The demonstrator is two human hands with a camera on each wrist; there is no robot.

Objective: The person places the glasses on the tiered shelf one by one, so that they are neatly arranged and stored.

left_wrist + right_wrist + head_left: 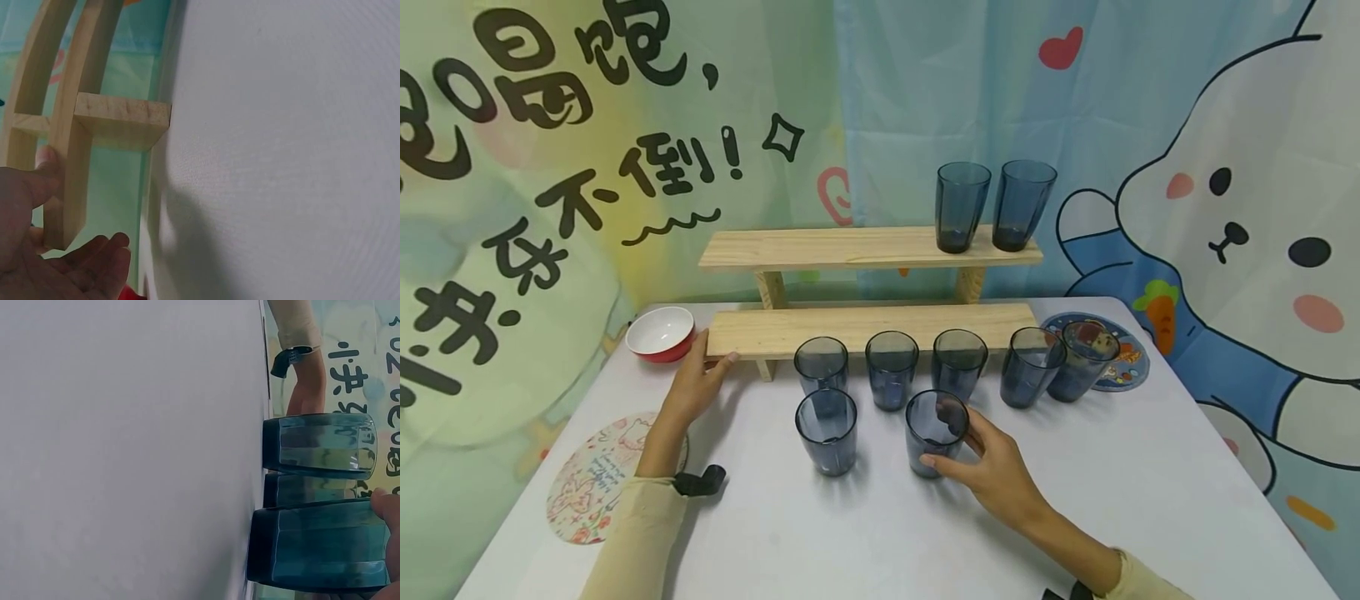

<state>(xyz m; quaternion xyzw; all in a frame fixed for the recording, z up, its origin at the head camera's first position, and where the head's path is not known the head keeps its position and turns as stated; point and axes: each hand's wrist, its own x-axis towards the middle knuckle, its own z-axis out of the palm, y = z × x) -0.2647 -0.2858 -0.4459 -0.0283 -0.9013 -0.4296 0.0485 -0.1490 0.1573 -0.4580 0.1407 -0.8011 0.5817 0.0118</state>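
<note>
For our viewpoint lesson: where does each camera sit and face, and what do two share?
Head: worn there, facing forward and down at wooden shelf; left hand, right hand show.
Left wrist: worn there, facing shelf's end; left hand shows.
Right wrist: worn there, facing tumblers; right hand, left sleeve show.
Head and right wrist share tumblers.

The head view looks forward and down across the table [865,533]. Turned sideways and close, the left wrist view faces the shelf [67,144], the right the glasses [325,547], both shared with the head.

backdrop [647,108]: “不倒!”; floral mat [587,492]: blue script, illegible
</note>
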